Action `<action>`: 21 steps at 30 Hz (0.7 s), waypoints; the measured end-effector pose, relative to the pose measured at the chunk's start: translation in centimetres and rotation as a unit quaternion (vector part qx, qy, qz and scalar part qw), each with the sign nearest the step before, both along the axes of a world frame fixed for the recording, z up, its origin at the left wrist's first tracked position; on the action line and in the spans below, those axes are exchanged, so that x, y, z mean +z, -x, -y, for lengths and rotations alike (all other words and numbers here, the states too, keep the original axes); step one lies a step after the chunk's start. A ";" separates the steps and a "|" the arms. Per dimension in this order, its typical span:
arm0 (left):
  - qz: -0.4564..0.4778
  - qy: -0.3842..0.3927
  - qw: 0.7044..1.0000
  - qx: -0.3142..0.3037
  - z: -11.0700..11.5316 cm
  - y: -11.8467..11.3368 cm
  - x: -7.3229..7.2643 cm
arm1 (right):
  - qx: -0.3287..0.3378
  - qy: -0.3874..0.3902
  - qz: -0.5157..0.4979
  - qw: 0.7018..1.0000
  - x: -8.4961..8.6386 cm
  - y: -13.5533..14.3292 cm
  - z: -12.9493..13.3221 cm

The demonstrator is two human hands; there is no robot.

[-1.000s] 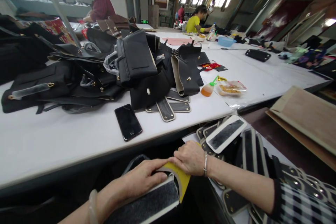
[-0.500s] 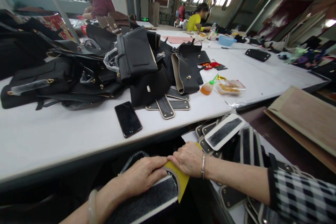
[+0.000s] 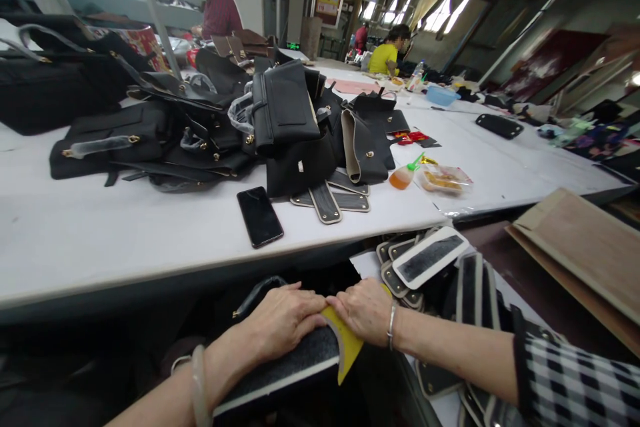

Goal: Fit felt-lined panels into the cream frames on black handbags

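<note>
My left hand [image 3: 285,320] grips the far edge of a long black panel [image 3: 285,373] with a pale border, low in front of me. My right hand [image 3: 367,310] is closed on a yellow sheet [image 3: 347,343], which curls up at the panel's right end. Both hands nearly touch at the thumb and fingertips. Part of the sheet is hidden under my right fingers, and the panel's left part lies under my left wrist. Behind my left hand a dark bag handle [image 3: 257,293] shows in the shadow below the table.
Black handbags [image 3: 285,103] are heaped on the white table [image 3: 125,233], beside a phone [image 3: 260,217], trimmed strips [image 3: 325,203], a glue bottle [image 3: 401,177] and a food pack [image 3: 445,180]. More panels [image 3: 430,257] pile at right, near a cardboard box [image 3: 580,240]. Two co-workers sit further back.
The view has shifted, so the table's things appear further right. My left hand has bent a little more upright over the panel. Both hands keep their holds.
</note>
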State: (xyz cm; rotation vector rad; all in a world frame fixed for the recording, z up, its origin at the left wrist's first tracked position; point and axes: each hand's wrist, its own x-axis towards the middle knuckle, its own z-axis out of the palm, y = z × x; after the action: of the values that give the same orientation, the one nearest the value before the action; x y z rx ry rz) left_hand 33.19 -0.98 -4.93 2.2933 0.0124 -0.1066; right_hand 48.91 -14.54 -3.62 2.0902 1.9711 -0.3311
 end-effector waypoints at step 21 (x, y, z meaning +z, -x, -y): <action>0.078 0.377 0.776 0.500 2.1 18.6 -3.5 | 0.134 -0.140 -0.065 0.979 -3.4 3.6 -7.8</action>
State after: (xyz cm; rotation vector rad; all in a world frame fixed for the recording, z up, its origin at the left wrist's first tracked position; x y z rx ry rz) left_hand 14.57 -3.09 -8.46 1.2388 0.9215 0.5409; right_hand 45.27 -6.77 -7.01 1.9614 2.4684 -0.1452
